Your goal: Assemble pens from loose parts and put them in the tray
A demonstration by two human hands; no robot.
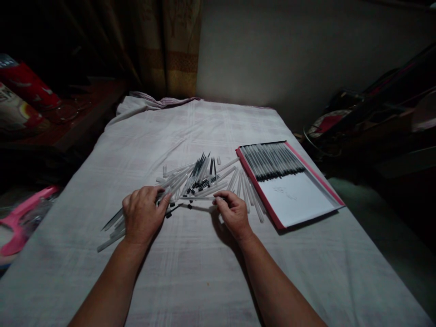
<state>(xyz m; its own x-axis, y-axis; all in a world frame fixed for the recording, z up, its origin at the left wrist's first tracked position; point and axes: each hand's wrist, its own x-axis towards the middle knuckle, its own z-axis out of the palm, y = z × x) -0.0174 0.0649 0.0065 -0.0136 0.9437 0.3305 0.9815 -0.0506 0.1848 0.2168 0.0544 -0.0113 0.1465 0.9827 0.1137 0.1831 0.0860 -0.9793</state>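
Note:
A loose heap of clear pen barrels (pixel 179 178), dark-tipped ink refills (pixel 200 167) and small black caps (pixel 190 206) lies on the cloth between and beyond my hands. At the heap's left side, my left hand (pixel 145 211) is closed, fingers curled down and thumb bent towards them; whatever it grips is hidden. Several barrels and a dark tip stick out to its left. My right hand (pixel 232 212) pinches the end of a clear pen barrel (pixel 197 198) between thumb and forefinger. That barrel lies nearly level, pointing left towards my left hand.
Right of the heap sits a shallow red-edged box (pixel 277 220), with a row of black-ended pens (pixel 272 160) across its far half. A pale checked cloth (pixel 190 281) covers the table. Red packages (pixel 29 84) stand far left; a pink object (pixel 20 213) is at the left edge.

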